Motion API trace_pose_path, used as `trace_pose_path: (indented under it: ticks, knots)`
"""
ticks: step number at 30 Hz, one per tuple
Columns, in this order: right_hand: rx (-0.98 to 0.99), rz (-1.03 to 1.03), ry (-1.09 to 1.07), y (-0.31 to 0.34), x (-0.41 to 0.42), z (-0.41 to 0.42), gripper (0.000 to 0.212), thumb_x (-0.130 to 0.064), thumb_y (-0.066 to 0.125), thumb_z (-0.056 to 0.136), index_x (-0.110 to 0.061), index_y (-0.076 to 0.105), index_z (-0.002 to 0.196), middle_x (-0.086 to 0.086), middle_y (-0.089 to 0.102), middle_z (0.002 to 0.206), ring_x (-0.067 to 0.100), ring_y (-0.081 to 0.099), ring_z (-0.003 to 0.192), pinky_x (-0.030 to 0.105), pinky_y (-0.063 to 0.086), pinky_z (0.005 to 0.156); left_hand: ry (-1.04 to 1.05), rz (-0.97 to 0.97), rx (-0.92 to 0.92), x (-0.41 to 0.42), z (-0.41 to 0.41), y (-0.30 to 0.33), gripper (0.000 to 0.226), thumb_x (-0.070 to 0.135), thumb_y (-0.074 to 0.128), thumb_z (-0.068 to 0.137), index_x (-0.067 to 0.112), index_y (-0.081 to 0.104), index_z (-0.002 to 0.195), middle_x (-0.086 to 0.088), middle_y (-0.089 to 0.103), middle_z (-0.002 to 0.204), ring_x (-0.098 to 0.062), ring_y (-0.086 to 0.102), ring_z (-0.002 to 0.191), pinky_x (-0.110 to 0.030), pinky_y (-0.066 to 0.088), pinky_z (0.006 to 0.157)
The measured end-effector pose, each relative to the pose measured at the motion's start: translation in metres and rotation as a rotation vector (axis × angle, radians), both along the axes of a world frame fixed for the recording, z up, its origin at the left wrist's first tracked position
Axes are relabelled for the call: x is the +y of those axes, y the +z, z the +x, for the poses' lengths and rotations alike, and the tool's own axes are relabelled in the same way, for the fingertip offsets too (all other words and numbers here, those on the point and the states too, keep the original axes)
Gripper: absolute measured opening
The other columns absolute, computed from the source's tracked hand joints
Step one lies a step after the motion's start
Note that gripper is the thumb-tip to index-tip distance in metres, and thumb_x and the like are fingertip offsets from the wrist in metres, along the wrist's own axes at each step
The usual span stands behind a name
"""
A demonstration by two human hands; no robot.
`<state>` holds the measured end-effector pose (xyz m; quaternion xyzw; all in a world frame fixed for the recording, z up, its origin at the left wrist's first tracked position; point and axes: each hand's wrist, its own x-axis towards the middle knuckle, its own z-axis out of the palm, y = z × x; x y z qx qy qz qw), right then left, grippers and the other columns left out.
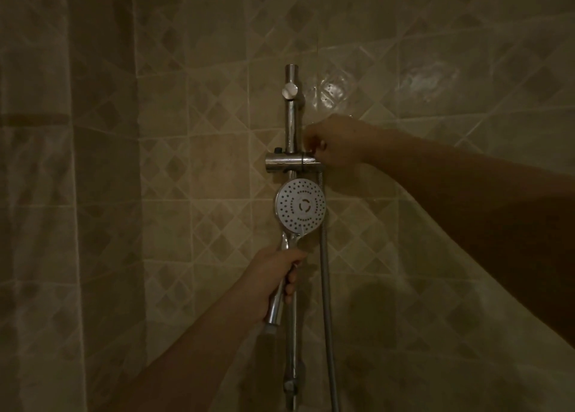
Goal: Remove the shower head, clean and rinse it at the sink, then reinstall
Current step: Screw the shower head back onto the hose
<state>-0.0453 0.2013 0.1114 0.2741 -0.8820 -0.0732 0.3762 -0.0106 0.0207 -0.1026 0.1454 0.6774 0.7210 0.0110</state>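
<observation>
Left hand [273, 282]: grips shower head [300, 205] handle. Right hand [337, 145]: fingers curled at holder [291, 161] on rail [292, 125]; grip unclear.

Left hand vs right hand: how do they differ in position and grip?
The left hand is low, its fingers wrapped round the shower head handle; the right hand is higher, at the slider bracket on the rail. The left hand's grip is a plain full fist; what the right hand's fingertips hold is unclear. Both reach in from below or the right, bare.
</observation>
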Motion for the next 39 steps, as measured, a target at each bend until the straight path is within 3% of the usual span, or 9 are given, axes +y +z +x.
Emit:
trace_pose_path:
  ticks: [5, 11, 16, 20, 23, 27, 31, 37, 39]
  knots:
    - [-0.068, -0.301, 0.115, -0.016, 0.014, -0.005, 0.009, -0.02, 0.066, 0.079, -0.025, 0.064, 0.086, -0.007, 0.064, 0.085, 0.012, 0.062, 0.08, 0.026, 0.049, 0.066, -0.038, -0.013, 0.0, 0.006, 0.004, -0.003, 0.026, 0.02, 0.067, 0.092, 0.013, 0.056, 0.07, -0.003, 0.049, 0.052, -0.014, 0.043, 0.038, -0.023, 0.036, 0.037]
    - [-0.146, -0.394, 0.259, -0.043, 0.032, -0.013, 0.024, -0.022, 0.07, 0.082, -0.025, 0.061, 0.104, -0.006, 0.065, 0.1, 0.011, 0.062, 0.091, 0.028, 0.05, 0.079, -0.058, 0.0, -0.006, 0.011, 0.004, 0.002, 0.023, 0.018, 0.064, 0.094, 0.012, 0.055, 0.074, -0.002, 0.046, 0.051, -0.014, 0.04, 0.037, -0.021, 0.033, 0.036]
    - [-0.097, -0.265, 0.19, -0.047, 0.038, -0.009, 0.035, -0.029, 0.068, 0.085, -0.031, 0.054, 0.117, -0.009, 0.066, 0.101, 0.005, 0.062, 0.087, 0.023, 0.049, 0.074, -0.064, -0.021, 0.018, 0.013, 0.001, 0.0, 0.025, 0.017, 0.064, 0.094, 0.012, 0.054, 0.072, -0.004, 0.045, 0.051, -0.015, 0.04, 0.037, -0.021, 0.034, 0.036]
    - [0.058, -0.119, 0.109, -0.051, 0.034, -0.013, 0.028, -0.038, 0.054, 0.088, -0.031, 0.05, 0.114, -0.012, 0.059, 0.086, 0.004, 0.055, 0.073, 0.023, 0.039, 0.056, -0.055, -0.039, 0.027, 0.013, -0.002, -0.005, 0.026, 0.018, 0.065, 0.094, 0.013, 0.054, 0.071, -0.004, 0.046, 0.052, -0.015, 0.041, 0.038, -0.023, 0.035, 0.036]
    - [0.132, -0.065, 0.075, -0.053, 0.036, -0.019, 0.026, -0.039, 0.05, 0.088, -0.032, 0.047, 0.113, -0.011, 0.056, 0.082, 0.005, 0.053, 0.067, 0.024, 0.036, 0.052, -0.043, -0.063, 0.034, 0.011, -0.003, -0.008, 0.024, 0.019, 0.066, 0.093, 0.014, 0.055, 0.073, -0.003, 0.047, 0.051, -0.015, 0.042, 0.038, -0.023, 0.035, 0.036]
    - [0.146, -0.004, 0.088, -0.047, 0.041, -0.024, 0.029, -0.048, 0.045, 0.087, -0.037, 0.043, 0.114, -0.016, 0.052, 0.08, -0.004, 0.046, 0.065, 0.018, 0.029, 0.052, -0.038, -0.069, 0.031, 0.004, -0.003, -0.01, 0.026, 0.021, 0.068, 0.092, 0.015, 0.057, 0.069, -0.004, 0.048, 0.053, -0.015, 0.043, 0.039, -0.023, 0.036, 0.037]
    - [0.118, 0.058, 0.128, -0.039, 0.043, -0.025, 0.038, -0.054, 0.038, 0.083, -0.034, 0.046, 0.115, -0.015, 0.053, 0.08, 0.005, 0.052, 0.065, 0.024, 0.038, 0.056, -0.016, -0.045, 0.005, -0.004, -0.005, -0.011, 0.025, 0.019, 0.068, 0.092, 0.014, 0.056, 0.071, -0.005, 0.049, 0.053, -0.016, 0.043, 0.039, -0.024, 0.036, 0.038]
    - [0.109, 0.084, 0.139, -0.035, 0.046, -0.023, 0.03, -0.037, 0.056, 0.088, -0.026, 0.052, 0.116, -0.009, 0.059, 0.081, 0.005, 0.053, 0.064, 0.018, 0.034, 0.054, 0.002, -0.042, 0.0, -0.007, -0.004, -0.013, 0.021, 0.018, 0.066, 0.094, 0.012, 0.053, 0.077, -0.003, 0.048, 0.053, -0.015, 0.042, 0.039, -0.023, 0.035, 0.037]
    - [0.117, 0.077, 0.133, -0.034, 0.045, -0.021, 0.027, -0.033, 0.058, 0.088, -0.026, 0.052, 0.113, -0.007, 0.061, 0.082, 0.007, 0.055, 0.065, 0.021, 0.039, 0.055, 0.009, -0.042, -0.004, -0.006, -0.004, -0.013, 0.021, 0.018, 0.067, 0.093, 0.012, 0.054, 0.077, -0.003, 0.049, 0.053, -0.015, 0.043, 0.039, -0.023, 0.036, 0.037]
